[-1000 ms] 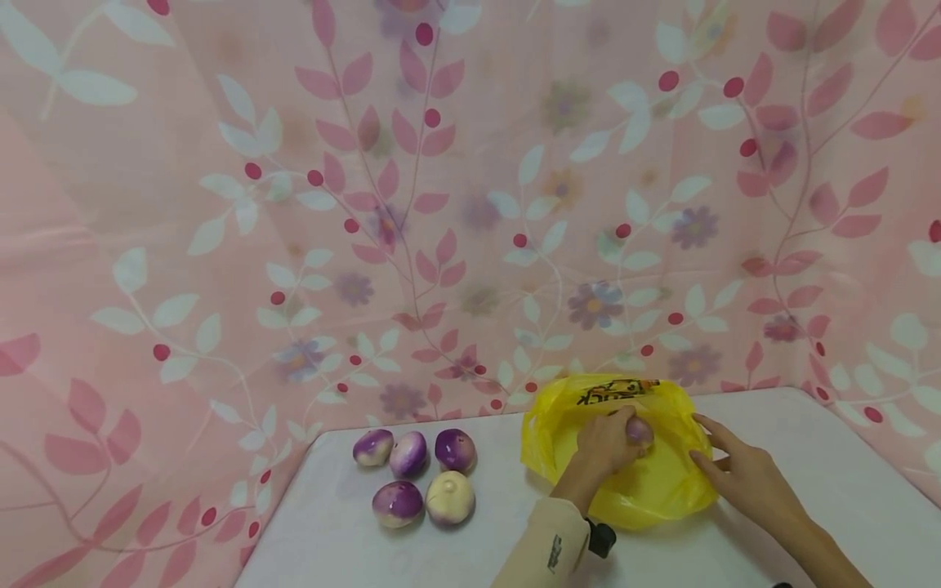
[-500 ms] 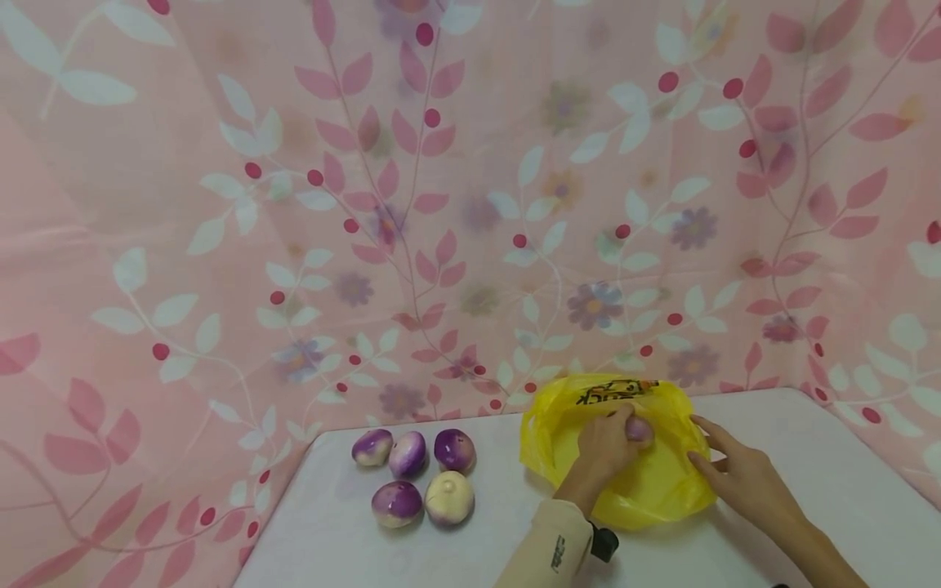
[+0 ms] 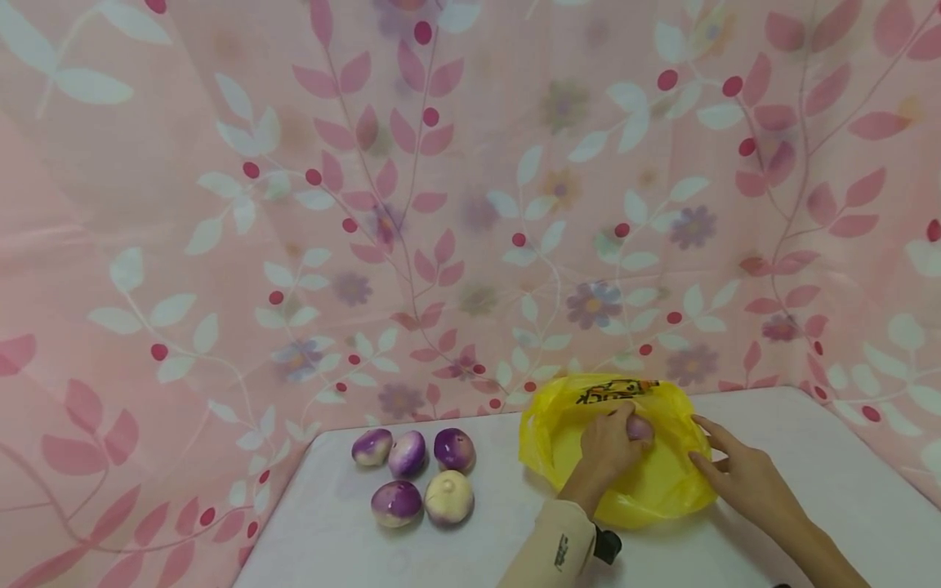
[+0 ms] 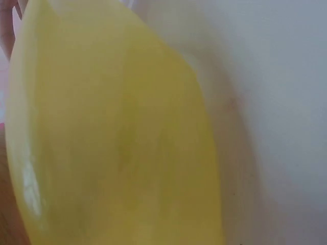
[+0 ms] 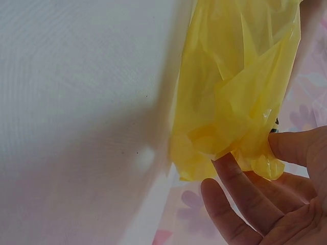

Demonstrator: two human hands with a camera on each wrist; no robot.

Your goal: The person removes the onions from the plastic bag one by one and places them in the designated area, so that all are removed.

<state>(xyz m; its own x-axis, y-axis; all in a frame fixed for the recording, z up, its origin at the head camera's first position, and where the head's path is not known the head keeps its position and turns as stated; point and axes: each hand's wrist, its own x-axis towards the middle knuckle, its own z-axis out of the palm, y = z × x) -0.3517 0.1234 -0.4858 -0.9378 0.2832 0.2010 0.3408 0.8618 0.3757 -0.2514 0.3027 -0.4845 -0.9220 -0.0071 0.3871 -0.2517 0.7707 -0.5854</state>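
In the head view a yellow plastic bag [image 3: 662, 502] with black print lies with its mouth wide open. My left hand [image 3: 606, 445] reaches into it and grips a purple turnip [image 3: 639, 429], much of it covered by the fingers. At the bag's right rim, my right hand [image 3: 753, 482] pinches the plastic between thumb and fingers. The right wrist view shows the thumb [image 5: 294, 148] on one side of the bag's crumpled edge [image 5: 255, 158] and fingers on the other. Yellow plastic [image 4: 117, 127] fills much of the left wrist view, hiding most of that hand.
Several purple-and-white turnips [image 3: 397, 503] sit in two rows left of the bag, one a pale turnip [image 3: 449, 497] with its nub up. All rest on a white-covered table [image 3: 323, 547]. A pink floral curtain [image 3: 456, 204] hangs along the table's back edge.
Almost nothing differs. The left forearm and sleeve have shifted slightly to the right, while both hands keep their places on the turnip and the bag's rim.
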